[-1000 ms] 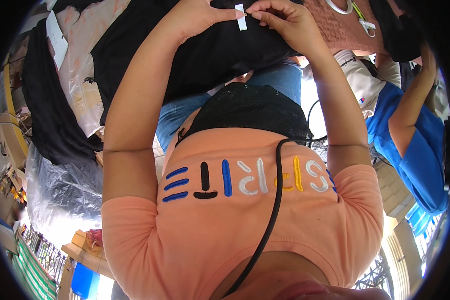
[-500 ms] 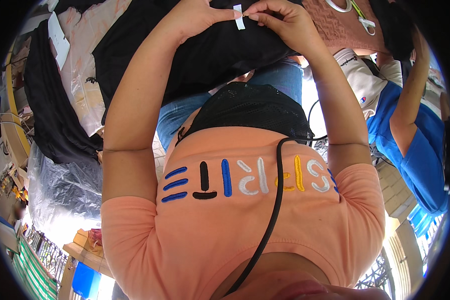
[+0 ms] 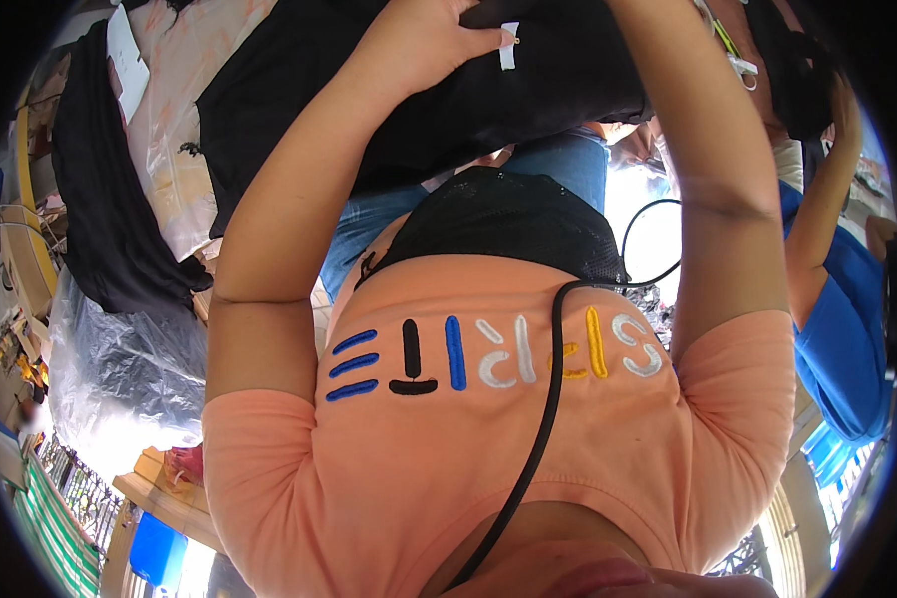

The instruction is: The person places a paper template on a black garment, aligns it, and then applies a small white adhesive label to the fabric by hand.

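In the head view, my left hand (image 3: 434, 42) lies on black cloth (image 3: 558, 75) at the top of the picture. Its thumb is stretched out, with the tip against a small white label (image 3: 508, 58) on the cloth. The hand's first finger stands apart from the thumb, and the other fingers run beyond the top edge. A tiny gold-coloured speck shows beside the thumb tip; I cannot make out what it is. My right forearm reaches up past the top edge, so my right hand is out of sight.
More black cloth (image 3: 115, 229) hangs at the left beside a white card (image 3: 127, 65) and clear plastic sheeting (image 3: 120, 369). Yellow-green handled scissors (image 3: 733, 55) lie at upper right. A person in a blue garment (image 3: 847, 339) sits at the right. A black cord (image 3: 548, 419) crosses my shirt.
My right hand has left the label and gone out of view beyond the top edge. My left hand, its thumb still at the label, appears slightly farther right and lower with the cloth.
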Demonstrator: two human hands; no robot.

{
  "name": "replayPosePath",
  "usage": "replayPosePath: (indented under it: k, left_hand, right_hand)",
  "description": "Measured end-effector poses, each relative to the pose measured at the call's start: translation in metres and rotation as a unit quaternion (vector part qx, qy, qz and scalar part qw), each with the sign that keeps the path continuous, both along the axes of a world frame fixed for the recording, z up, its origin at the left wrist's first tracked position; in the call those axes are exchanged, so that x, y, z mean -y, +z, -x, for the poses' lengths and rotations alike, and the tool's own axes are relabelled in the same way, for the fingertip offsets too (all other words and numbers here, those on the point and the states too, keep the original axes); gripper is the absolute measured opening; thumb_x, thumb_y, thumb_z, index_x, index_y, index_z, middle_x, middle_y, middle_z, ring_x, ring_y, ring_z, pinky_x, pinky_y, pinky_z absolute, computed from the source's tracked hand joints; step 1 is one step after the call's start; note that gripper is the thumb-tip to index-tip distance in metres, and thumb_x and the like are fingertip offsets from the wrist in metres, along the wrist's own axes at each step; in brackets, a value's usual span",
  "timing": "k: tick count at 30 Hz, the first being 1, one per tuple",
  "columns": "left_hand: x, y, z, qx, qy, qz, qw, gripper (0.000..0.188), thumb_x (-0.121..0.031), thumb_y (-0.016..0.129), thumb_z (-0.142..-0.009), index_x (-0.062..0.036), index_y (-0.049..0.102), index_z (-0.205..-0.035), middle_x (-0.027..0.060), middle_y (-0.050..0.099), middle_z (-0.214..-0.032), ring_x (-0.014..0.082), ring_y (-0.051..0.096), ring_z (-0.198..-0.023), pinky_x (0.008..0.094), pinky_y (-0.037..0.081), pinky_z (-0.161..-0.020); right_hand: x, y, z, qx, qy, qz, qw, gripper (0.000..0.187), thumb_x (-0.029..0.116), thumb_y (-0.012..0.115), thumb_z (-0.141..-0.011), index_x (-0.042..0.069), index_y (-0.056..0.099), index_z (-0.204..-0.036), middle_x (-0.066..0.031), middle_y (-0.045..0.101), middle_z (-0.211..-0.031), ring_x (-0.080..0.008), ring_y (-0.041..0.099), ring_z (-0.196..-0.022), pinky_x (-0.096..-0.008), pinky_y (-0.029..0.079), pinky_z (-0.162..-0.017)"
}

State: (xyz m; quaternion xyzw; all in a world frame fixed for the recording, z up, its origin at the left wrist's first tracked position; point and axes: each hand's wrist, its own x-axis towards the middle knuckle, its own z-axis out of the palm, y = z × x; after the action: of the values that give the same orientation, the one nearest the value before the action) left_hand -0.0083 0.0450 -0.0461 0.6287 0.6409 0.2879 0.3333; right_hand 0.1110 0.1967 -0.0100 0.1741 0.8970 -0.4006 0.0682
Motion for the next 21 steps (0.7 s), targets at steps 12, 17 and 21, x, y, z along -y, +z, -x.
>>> replayPosePath:
  k: [12, 17, 21]
  left_hand:
    - [0.001, 0.007, 0.012, 0.070, 0.029, 0.085, 0.994, 0.028, -0.024, 0.079, -0.087, 0.0023, 0.078, -0.097, 0.0149, 0.070, -0.070, 0.0167, 0.063, -0.062, 0.0341, 0.050, -0.063]
    - [0.002, 0.005, 0.011, 0.086, 0.028, 0.067, 0.994, 0.027, -0.022, 0.078, -0.087, 0.0026, 0.077, -0.098, 0.0135, 0.070, -0.071, 0.0155, 0.064, -0.063, 0.0330, 0.050, -0.063]
    - [0.004, 0.003, 0.014, 0.090, 0.031, 0.075, 0.993, 0.027, -0.021, 0.078, -0.087, 0.0032, 0.077, -0.098, 0.0132, 0.071, -0.071, 0.0149, 0.064, -0.064, 0.0326, 0.051, -0.064]
  right_hand:
    - [-0.015, 0.022, -0.004, 0.238, 0.155, -0.085, 0.955, 0.026, 0.014, 0.067, -0.086, 0.009, 0.078, -0.109, -0.0066, 0.077, -0.092, -0.0190, 0.070, -0.086, -0.0360, 0.052, -0.078]
    - [-0.017, 0.021, -0.010, 0.228, 0.145, -0.049, 0.961, 0.023, 0.014, 0.068, -0.087, 0.008, 0.078, -0.107, -0.0055, 0.077, -0.091, -0.0174, 0.070, -0.085, -0.0347, 0.052, -0.078]
    - [-0.013, 0.031, -0.014, 0.191, 0.144, 0.008, 0.971, 0.022, 0.012, 0.068, -0.088, 0.008, 0.078, -0.106, -0.0042, 0.076, -0.090, -0.0163, 0.069, -0.084, -0.0339, 0.052, -0.078]
